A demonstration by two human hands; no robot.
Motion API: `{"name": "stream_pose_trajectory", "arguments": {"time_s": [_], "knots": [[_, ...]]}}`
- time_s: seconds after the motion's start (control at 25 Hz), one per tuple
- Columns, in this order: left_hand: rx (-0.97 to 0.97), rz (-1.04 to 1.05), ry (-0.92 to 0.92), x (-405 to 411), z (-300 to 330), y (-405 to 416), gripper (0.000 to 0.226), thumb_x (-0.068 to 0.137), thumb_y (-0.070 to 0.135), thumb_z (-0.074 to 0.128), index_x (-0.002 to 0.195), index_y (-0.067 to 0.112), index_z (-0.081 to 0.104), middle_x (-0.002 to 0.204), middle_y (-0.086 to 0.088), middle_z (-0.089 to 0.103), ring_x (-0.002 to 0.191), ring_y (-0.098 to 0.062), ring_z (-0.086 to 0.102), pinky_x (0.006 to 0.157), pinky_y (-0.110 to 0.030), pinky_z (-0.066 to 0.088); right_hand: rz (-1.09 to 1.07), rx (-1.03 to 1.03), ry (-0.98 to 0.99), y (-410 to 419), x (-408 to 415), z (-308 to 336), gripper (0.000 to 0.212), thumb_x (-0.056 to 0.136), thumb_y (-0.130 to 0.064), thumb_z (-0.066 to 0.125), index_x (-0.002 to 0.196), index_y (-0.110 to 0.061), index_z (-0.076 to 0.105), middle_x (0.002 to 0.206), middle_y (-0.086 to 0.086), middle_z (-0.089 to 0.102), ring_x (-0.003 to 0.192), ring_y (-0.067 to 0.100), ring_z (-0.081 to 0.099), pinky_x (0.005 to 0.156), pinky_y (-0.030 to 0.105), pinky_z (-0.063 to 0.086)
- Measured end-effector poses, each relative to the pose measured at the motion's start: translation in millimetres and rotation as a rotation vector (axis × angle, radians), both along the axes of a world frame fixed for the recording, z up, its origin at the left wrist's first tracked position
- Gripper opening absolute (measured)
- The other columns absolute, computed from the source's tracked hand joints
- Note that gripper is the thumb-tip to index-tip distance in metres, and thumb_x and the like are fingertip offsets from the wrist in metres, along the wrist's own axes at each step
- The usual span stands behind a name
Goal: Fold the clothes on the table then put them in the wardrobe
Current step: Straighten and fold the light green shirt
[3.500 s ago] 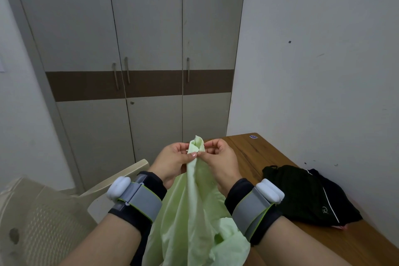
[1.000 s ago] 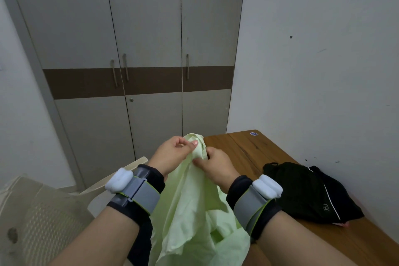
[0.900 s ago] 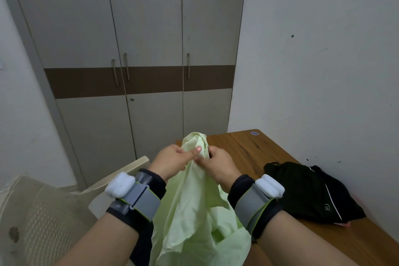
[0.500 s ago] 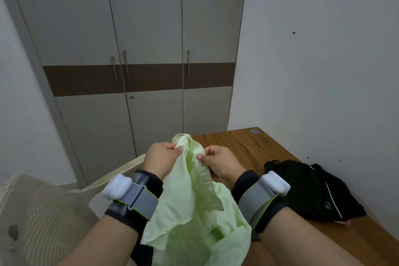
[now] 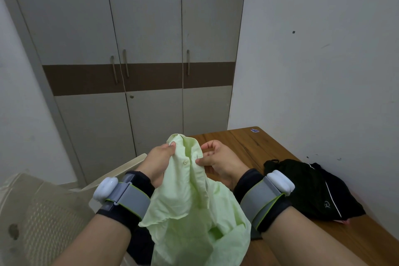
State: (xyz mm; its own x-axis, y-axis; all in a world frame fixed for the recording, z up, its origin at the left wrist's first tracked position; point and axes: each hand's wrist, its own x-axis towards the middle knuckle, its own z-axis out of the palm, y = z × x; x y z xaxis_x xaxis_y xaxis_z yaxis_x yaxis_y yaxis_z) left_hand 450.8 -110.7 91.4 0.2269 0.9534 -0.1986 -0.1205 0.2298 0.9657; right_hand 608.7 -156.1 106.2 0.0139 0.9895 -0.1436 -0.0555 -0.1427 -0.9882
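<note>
A pale green buttoned shirt [image 5: 194,207] hangs bunched in front of me, above the near edge of the wooden table [image 5: 254,147]. My left hand [image 5: 158,161] pinches its top edge near the collar. My right hand [image 5: 218,162] pinches the cloth just right of a small button, the other fingers loosely spread. A crumpled black garment [image 5: 313,190] with a white stripe lies on the table by the wall at the right. The grey wardrobe [image 5: 140,49] with a brown band stands shut straight ahead.
A beige plastic chair [image 5: 43,211] stands at my lower left, its arm reaching under my left wrist. A white wall [image 5: 323,49] runs along the table's right side. A small blue sticker [image 5: 255,130] lies at the table's far corner.
My hands, pressed together at the shirt's top before, have drawn apart, spreading the cloth between them. A button now shows, and my right hand's fingers have loosened.
</note>
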Motion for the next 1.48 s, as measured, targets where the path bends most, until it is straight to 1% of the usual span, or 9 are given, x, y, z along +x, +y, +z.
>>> {"name": "stream_pose_trajectory", "arguments": {"time_s": [0.08,0.2,0.32,0.44,0.6,0.8,0.96,1.16,1.48], "knots": [[0.008,-0.12,-0.029,-1,0,-4,0.044,0.096,0.027,0.051,0.122,-0.009,0.051,0.117,-0.028,0.061,0.105,-0.038,0.062,0.097,-0.049,0.048,-0.027,-0.002,0.019,0,0,-2,0.028,0.079,0.013,0.064,0.094,-0.008,0.053,0.077,0.007,0.061,0.067,0.019,0.062,0.054,0.026,0.052],[0.041,-0.349,-0.102,-4,0,-12,0.033,0.084,0.003,0.063,0.115,-0.008,0.056,0.107,-0.026,0.065,0.091,-0.033,0.068,0.082,-0.041,0.058,-0.07,0.012,-0.027,0,-1,-2,0.026,0.078,0.011,0.066,0.089,-0.008,0.054,0.074,0.006,0.06,0.065,0.018,0.062,0.053,0.027,0.053],[0.084,-0.301,-0.055,-2,1,-16,0.027,0.082,-0.017,0.056,0.103,-0.001,0.06,0.094,-0.021,0.069,0.078,-0.028,0.071,0.073,-0.038,0.06,-0.076,0.069,-0.138,0,-1,-1,0.026,0.075,0.009,0.07,0.089,-0.008,0.055,0.07,0.004,0.058,0.065,0.018,0.06,0.063,0.032,0.055],[0.088,-0.241,-0.059,-5,-3,-9,0.031,0.079,-0.017,0.059,0.109,-0.008,0.057,0.101,-0.027,0.066,0.081,-0.032,0.07,0.074,-0.041,0.059,-0.069,0.129,-0.205,0,-4,-3,0.026,0.074,0.008,0.07,0.085,-0.011,0.057,0.074,0.004,0.057,0.07,0.019,0.057,0.071,0.035,0.053],[0.06,-0.151,-0.078,-7,-8,-6,0.064,0.067,-0.008,0.072,0.124,-0.01,0.044,0.117,-0.033,0.059,0.093,-0.04,0.066,0.073,-0.042,0.058,-0.069,0.242,-0.382,0,-8,-6,0.028,0.074,0.002,0.07,0.079,-0.022,0.057,0.082,0.004,0.059,0.074,0.017,0.056,0.073,0.035,0.053],[0.104,-0.169,-0.094,-6,-7,-6,0.066,0.064,-0.002,0.073,0.123,-0.012,0.045,0.117,-0.038,0.056,0.091,-0.038,0.064,0.075,-0.041,0.057,-0.106,0.381,-0.666,-1,-13,-8,0.022,0.078,-0.005,0.066,0.084,-0.023,0.055,0.075,-0.011,0.055,0.07,0.004,0.051,0.069,0.02,0.047],[0.109,-0.196,-0.091,-6,-4,-10,0.051,0.065,-0.005,0.069,0.113,-0.014,0.053,0.097,-0.029,0.064,0.076,-0.031,0.068,0.068,-0.035,0.059,-0.132,0.374,-0.627,-1,-15,-9,0.018,0.079,-0.008,0.067,0.087,-0.021,0.058,0.078,-0.009,0.057,0.072,0.005,0.052,0.068,0.017,0.046],[0.109,-0.103,-0.004,-5,-2,-6,0.064,0.059,0.001,0.074,0.117,-0.011,0.05,0.112,-0.035,0.06,0.093,-0.041,0.065,0.084,-0.049,0.054,-0.174,0.366,-0.499,-2,-15,-12,0.024,0.076,-0.006,0.07,0.076,-0.025,0.055,0.077,-0.006,0.06,0.071,0.007,0.055,0.069,0.021,0.05],[0.102,-0.053,0.012,0,-1,-8,0.071,0.052,0.007,0.078,0.116,-0.008,0.052,0.112,-0.034,0.061,0.101,-0.048,0.062,0.09,-0.059,0.05,-0.181,0.352,-0.473,-2,-14,-12,0.023,0.075,-0.007,0.072,0.075,-0.023,0.056,0.078,-0.006,0.061,0.07,0.005,0.055,0.066,0.017,0.049]]}}
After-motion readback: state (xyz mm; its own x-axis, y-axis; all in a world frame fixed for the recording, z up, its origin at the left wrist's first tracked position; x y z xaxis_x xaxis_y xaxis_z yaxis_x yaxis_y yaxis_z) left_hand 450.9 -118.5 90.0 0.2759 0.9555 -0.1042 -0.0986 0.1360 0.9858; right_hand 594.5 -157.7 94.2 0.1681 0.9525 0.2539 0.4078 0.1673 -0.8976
